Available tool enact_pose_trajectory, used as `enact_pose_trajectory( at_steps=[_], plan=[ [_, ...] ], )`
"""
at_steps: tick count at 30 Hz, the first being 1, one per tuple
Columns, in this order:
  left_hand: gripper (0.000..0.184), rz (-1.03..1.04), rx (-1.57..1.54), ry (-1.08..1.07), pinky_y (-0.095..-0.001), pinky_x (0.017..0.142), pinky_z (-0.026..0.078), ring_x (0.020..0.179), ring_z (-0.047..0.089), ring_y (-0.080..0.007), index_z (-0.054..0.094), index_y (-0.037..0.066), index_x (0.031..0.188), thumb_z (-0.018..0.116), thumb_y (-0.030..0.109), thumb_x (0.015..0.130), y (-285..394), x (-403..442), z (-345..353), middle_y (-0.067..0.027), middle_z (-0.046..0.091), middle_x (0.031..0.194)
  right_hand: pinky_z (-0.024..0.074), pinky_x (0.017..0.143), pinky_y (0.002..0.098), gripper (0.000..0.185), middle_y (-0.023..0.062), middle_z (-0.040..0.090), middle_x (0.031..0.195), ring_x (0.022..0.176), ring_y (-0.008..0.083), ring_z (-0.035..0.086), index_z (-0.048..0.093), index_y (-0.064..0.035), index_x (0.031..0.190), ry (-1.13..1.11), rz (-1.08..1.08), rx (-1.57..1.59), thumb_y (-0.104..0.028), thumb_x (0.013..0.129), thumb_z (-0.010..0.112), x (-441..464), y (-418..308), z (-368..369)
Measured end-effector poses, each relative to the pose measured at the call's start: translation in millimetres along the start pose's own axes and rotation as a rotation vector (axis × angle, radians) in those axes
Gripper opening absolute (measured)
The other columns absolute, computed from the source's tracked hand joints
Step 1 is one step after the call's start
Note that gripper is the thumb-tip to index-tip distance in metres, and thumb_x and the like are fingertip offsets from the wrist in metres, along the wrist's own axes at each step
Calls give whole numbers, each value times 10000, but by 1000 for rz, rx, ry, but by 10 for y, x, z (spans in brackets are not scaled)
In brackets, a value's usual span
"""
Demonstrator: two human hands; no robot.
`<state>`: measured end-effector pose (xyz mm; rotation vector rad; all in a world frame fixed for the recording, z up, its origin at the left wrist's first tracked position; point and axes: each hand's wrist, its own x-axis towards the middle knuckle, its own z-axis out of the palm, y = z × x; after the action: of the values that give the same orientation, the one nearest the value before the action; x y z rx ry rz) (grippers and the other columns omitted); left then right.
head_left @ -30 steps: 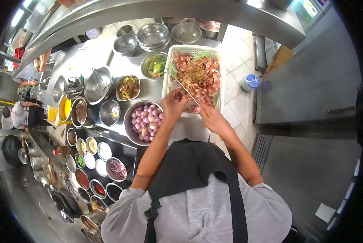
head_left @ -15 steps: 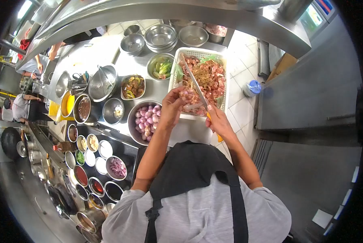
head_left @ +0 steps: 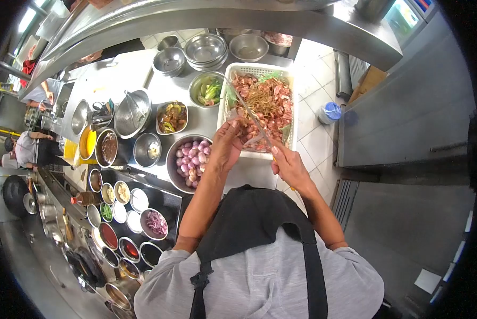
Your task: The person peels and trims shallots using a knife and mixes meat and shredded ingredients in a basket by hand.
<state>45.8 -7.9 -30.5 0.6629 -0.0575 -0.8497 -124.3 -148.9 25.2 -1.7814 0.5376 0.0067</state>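
My left hand (head_left: 228, 142) is closed with its fingertips pinched around a small pinkish shallot, mostly hidden by the fingers. Closed around the yellow handle of a long knife (head_left: 249, 111) is my right hand (head_left: 291, 166). The blade points up and left, passing close to my left fingertips. Both hands are at the near edge of a white perforated basket (head_left: 295, 111), which is full of reddish pieces (head_left: 278, 95) with thin brown strands on top. Left of my left forearm stands a steel bowl of purple-pink shallots (head_left: 193, 158).
Steel bowls (head_left: 205, 49) are stacked at the back, near a bowl of green vegetables (head_left: 209, 90). A square dish (head_left: 172, 117) and a strainer (head_left: 132, 114) stand further left. Several sauce and ingredient pots (head_left: 108, 234) fill the lower left. A metal shelf (head_left: 212, 26) crosses overhead. Two people are at far left.
My left hand has turned slightly, and the shallot shows less between its fingers. My right hand and the knife have shifted slightly down and right. The whole view has moved a little.
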Motion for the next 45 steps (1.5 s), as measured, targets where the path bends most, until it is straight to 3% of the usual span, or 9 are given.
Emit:
enact_pose_trajectory(
  at_steps=[6,8,9,11,17,23,26,39,45],
  plan=[
    [243,100,48,73,-368,935,547,1031,666,-187,627,61,1172,699,90,942,-122,13,-35,-70,700,1113,491,651,381,383,166,627,727,638,231,605,645,-45,1204,-15,-113,-59,-333,1027,466,-113,-204,-23],
    [236,112,73,54,-369,937,549,1034,668,-186,627,49,1163,696,70,938,-34,-73,140,-69,699,1105,517,697,424,378,226,667,845,713,344,664,617,-152,1327,-18,-78,-113,-310,1018,471,-138,-280,-25],
    [231,125,97,35,-369,939,551,1036,670,-186,627,37,1154,694,49,934,-5,-102,187,-69,698,1097,517,697,424,378,226,667,845,713,344,664,617,-152,1327,-19,-78,-112,-310,1018,471,-130,-254,-15],
    [226,148,120,28,-365,930,557,1021,677,-186,626,25,1151,689,37,934,-15,-92,137,-78,697,1097,497,614,386,467,116,537,586,563,246,619,504,-104,1470,33,-239,-243,-291,1045,464,-111,-176,11],
    [210,227,157,89,-354,892,576,956,698,-191,622,-8,1133,689,26,937,-6,-162,235,-110,700,1077,495,628,449,450,212,577,648,624,398,649,519,-120,1453,63,-265,-320,-275,1032,482,-151,-296,-8],
    [204,258,214,148,-358,875,586,937,702,-192,640,-35,1121,695,31,937,26,-159,265,-113,709,1048,484,665,484,445,269,589,698,705,475,638,525,-135,1449,70,-219,-306,-299,1038,474,-203,-273,-5],
    [191,250,300,203,-346,859,590,916,702,-182,660,-51,1107,696,22,934,34,-176,315,-110,715,1031,480,684,491,451,288,585,705,725,482,639,534,-132,1441,31,-104,-366,-332,1045,456,-309,-372,-75],
    [233,316,687,265,-287,843,572,885,692,-150,674,-81,1123,718,28,923,69,-216,337,-113,727,999,472,713,527,447,314,622,786,773,509,627,541,-154,1434,60,-168,-346,-358,1053,431,-231,-332,-35],
    [254,296,575,323,-267,828,559,891,687,-148,664,-88,1145,712,44,933,-28,-260,574,-110,721,1012,492,760,526,441,311,645,865,849,509,631,541,-170,1436,113,-278,-348,-355,1052,429,-27,-331,11]
  ],
)
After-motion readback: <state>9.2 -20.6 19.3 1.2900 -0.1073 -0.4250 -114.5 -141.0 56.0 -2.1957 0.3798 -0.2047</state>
